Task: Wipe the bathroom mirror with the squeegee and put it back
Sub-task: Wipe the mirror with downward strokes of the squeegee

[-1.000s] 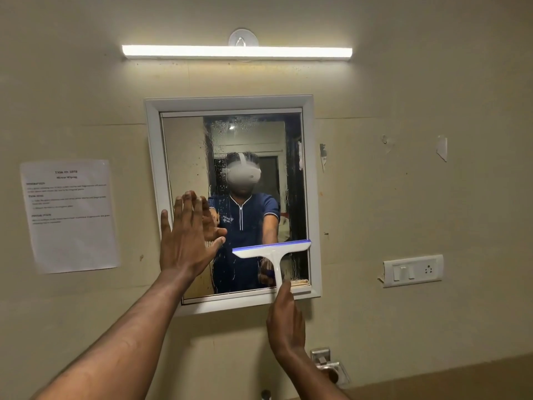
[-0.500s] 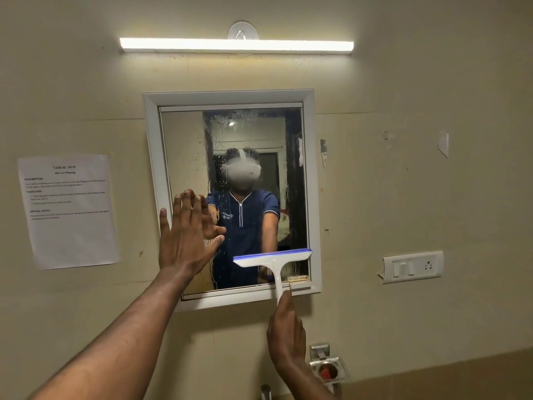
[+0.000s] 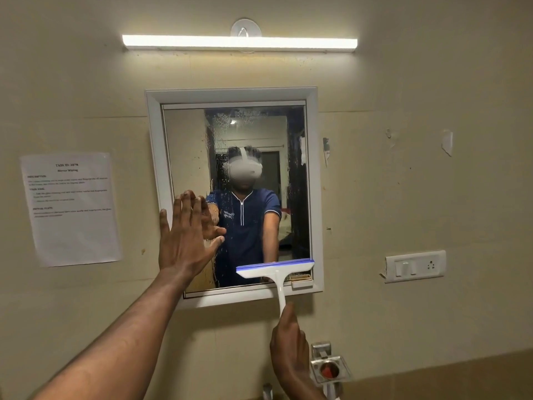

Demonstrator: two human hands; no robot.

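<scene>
The squeegee (image 3: 275,269) sits low on the mirror (image 3: 256,157), its blue-edged blade lying nearly level across the bottom right part of the glass, the right end close against the inner edge of the white frame (image 3: 230,95); its white handle runs down over the lower frame rail into my right hand (image 3: 290,346), which is closed around the handle's end below the mirror, thumb pointing up along it; my left hand (image 3: 186,236) is spread open and flat, fingers together and upright, palm against the left part of the glass with the little-finger side over the frame's left rail, holding nothing; water drops and streaks cover the middle and top of the glass, thickest in a band just right of my left hand; a small tan and white block (image 3: 301,280) rests in the frame's bottom right corner, just beside the blade's end; a lit tube light (image 3: 239,41) runs along the wall above the mirror; a printed sheet (image 3: 70,209) is stuck to the wall at the left; a white switch plate (image 3: 415,265) with a socket is on the right; a shiny metal holder (image 3: 328,368) with something red in it sticks out from the wall just right of my right wrist
</scene>
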